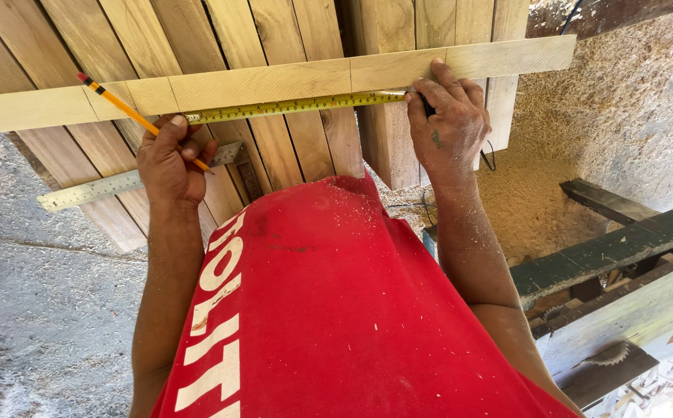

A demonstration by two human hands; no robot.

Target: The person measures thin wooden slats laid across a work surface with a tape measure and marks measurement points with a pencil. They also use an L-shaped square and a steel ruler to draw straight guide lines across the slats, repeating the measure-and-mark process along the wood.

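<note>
Tape measure (294,106) runs along a wooden plank (275,81) — right hand (446,120) closes on its case, fingers curled. Left hand (168,161) grips a pencil (131,114) and a steel square (112,186) — fingers shut.

Hidden and cut-off parts

The wooden batten (275,81) runs off the left edge; the tape measure's (298,104) case is buried under the right hand (446,116); the steel ruler's (120,184) right end disappears behind the left hand (168,159).

One head camera, looking steeply down.
It looks from the person's head over a red shirt (336,310) at the wooden planks (220,46), very near, with the floor (35,310) on the left.
</note>
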